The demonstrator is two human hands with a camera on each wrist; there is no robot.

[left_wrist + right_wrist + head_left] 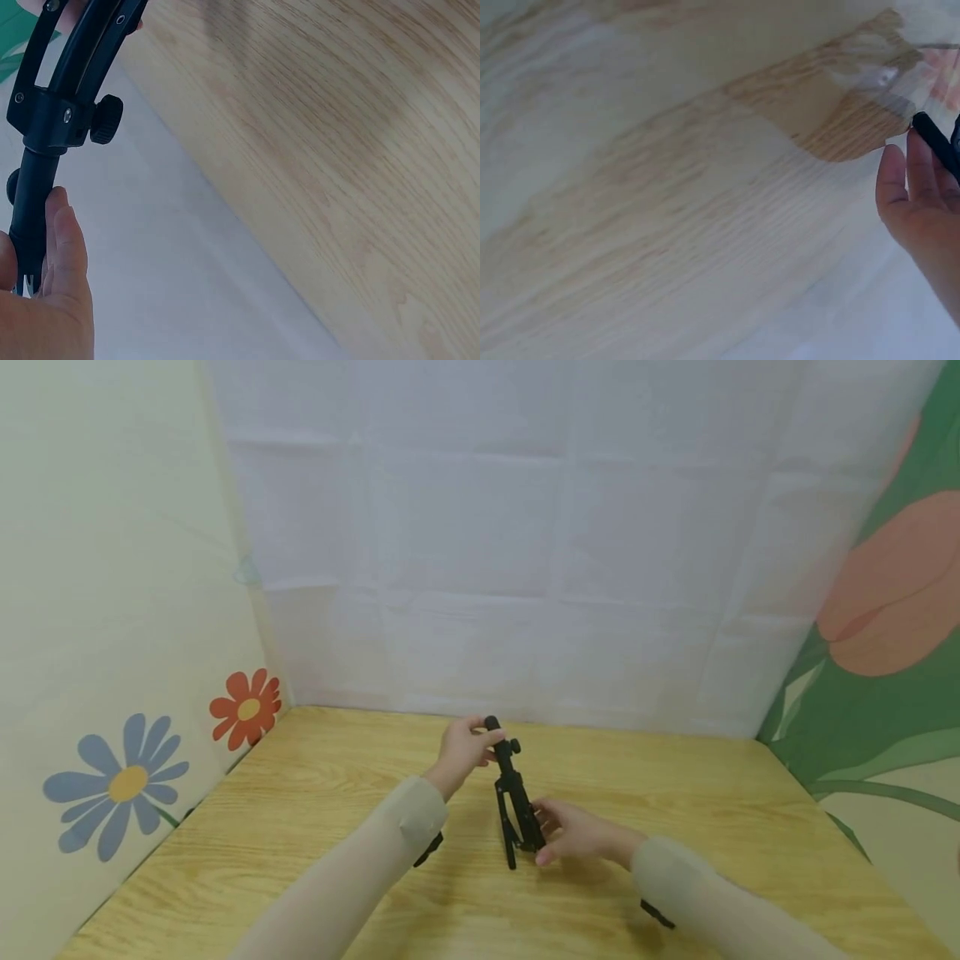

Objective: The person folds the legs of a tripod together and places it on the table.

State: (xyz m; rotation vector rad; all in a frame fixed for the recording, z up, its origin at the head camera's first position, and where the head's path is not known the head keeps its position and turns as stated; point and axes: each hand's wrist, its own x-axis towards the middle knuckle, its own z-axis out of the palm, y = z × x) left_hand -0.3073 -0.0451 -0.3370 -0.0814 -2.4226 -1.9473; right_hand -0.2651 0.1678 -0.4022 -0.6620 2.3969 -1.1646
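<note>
A small black tripod [516, 783] with folded legs is held at a slant over the table, its tube end up and its leg ends down. My left hand [461, 753] grips the upper tube between thumb and fingers. Close up in the left wrist view, the tripod [56, 120] shows a joint collar and a side knob [106, 118]. Around the lower legs, my right hand [573, 832] has its fingers on one side and its thumb near a leg end. The right wrist view shows that hand [922, 214] beside a black leg [934, 142], mostly cut off by the frame.
The wood-grain table [360, 752] lies below both hands. A white sheet [465, 543] hangs behind it. Flower-printed panels stand at the left [127, 610] and right [892, 593]. Each wrist carries a black strap, partly visible under the sleeves.
</note>
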